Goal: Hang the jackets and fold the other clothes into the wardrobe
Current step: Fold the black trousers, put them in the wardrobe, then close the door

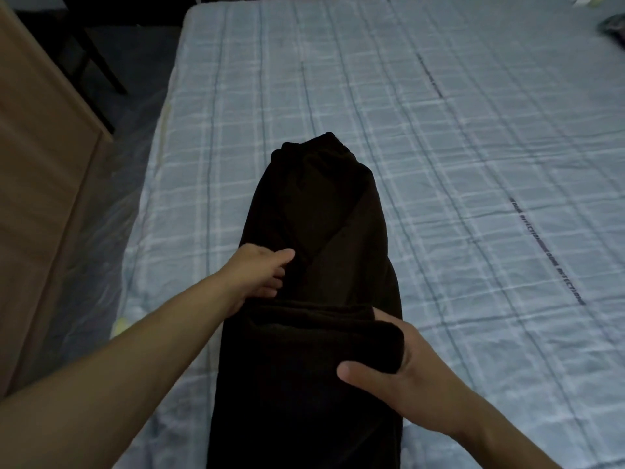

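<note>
A long black garment (324,211) lies lengthwise on the bed (473,147), its narrow end pointing away from me. A fold of it crosses near me. My left hand (260,275) holds the garment's left edge, thumb on top and fingers tucked under the cloth. My right hand (402,363) grips the right end of the fold, thumb lying on top and fingers hidden under it.
The bed has a pale blue checked sheet with printed lettering at the right. A brown wooden panel (40,170) stands at the left, with a dark floor gap between it and the bed. A dark item (614,28) lies at the far right corner.
</note>
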{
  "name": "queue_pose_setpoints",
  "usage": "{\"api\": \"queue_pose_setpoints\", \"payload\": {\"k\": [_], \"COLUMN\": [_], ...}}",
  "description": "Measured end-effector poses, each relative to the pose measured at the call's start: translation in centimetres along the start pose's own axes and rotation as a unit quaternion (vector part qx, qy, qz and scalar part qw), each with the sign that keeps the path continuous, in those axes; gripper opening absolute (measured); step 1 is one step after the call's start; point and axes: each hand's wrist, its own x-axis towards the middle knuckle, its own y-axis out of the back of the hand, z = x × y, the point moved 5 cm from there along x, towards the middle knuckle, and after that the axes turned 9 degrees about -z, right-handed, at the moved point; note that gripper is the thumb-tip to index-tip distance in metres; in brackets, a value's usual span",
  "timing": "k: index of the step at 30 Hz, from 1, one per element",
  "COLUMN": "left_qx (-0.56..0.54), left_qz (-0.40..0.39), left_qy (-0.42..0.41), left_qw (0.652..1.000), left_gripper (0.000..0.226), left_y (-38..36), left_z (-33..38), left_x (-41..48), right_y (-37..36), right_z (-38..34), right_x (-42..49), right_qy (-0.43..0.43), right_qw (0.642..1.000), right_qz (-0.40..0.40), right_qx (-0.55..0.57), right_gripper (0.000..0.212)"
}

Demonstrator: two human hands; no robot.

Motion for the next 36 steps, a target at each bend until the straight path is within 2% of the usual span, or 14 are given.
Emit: {"api": "queue_pose_setpoints", "payload": {"k": [4, 8, 13, 16, 19, 20, 22, 24, 25, 28, 31, 33, 36], "left_qx": [0.015, 0.095, 0.162, 0.18, 0.203, 0.214, 0.244, 0.265, 0.257, 0.202, 0.15, 0.11, 0.07], "left_qz": [0.053, 0.195, 0.255, 0.305, 0.375, 0.382, 0.344, 0.284, 0.276, 0.261, 0.226, 0.231, 0.262], "left_qy": [0.004, -0.044, -0.124, -0.197, -0.266, -0.263, -0.184, -0.086, -0.075, -0.129, -0.119, -0.113, -0.228], "left_qw": [0.998, 0.975, 0.945, 0.914, 0.864, 0.86, 0.888, 0.917, 0.923, 0.935, 0.955, 0.96, 0.935], "left_gripper": [0.059, 0.03, 0.022, 0.025, 0.021, 0.019, 0.021, 0.035, 0.043, 0.063, 0.08, 0.074, 0.051], "left_y": [-2.2, -2.6, -2.4, -0.9, 3.5, 5.2, 8.0, 9.4, 9.8, 10.0, 9.6, 9.4, 9.5], "left_z": [0.6, 1.4, 1.8, 3.0, 5.0, 5.3, 4.6, 2.9, 2.4, 2.9, 3.8, 4.6, 7.3], "left_x": [4.3, 5.7, 4.1, 2.8, 2.3, 2.7, 4.5, 6.4, 6.9, 7.8, 9.3, 10.0, 10.1], "right_y": [0.2, 1.0, 1.1, 1.2, 1.7, 1.9, 2.1, 2.3, 2.4, 2.5, 2.5, 2.4, 2.0], "right_z": [0.5, 1.2, 1.7, 1.7, 1.9, 1.9, 2.1, 2.3, 2.4, 3.1, 3.4, 3.4, 2.4], "right_x": [-0.1, -0.1, 0.1, 0.6, 1.7, 2.3, 3.7, 5.0, 5.5, 6.5, 6.7, 6.5, 6.1], "right_qy": [-0.003, -0.019, -0.028, -0.028, -0.036, -0.04, -0.048, -0.067, -0.077, -0.088, -0.089, -0.082, -0.051], "right_qw": [1.0, 0.998, 0.995, 0.99, 0.985, 0.983, 0.977, 0.969, 0.966, 0.969, 0.975, 0.98, 0.993], "right_qz": [0.013, 0.058, 0.093, 0.118, 0.149, 0.159, 0.181, 0.203, 0.208, 0.2, 0.189, 0.176, 0.106], "right_qx": [0.011, -0.014, -0.037, -0.069, -0.074, -0.08, -0.099, -0.125, -0.13, -0.114, -0.08, -0.037, -0.003], "right_gripper": [0.038, 0.036, 0.04, 0.04, 0.038, 0.036, 0.034, 0.032, 0.032, 0.032, 0.033, 0.035, 0.04]}}
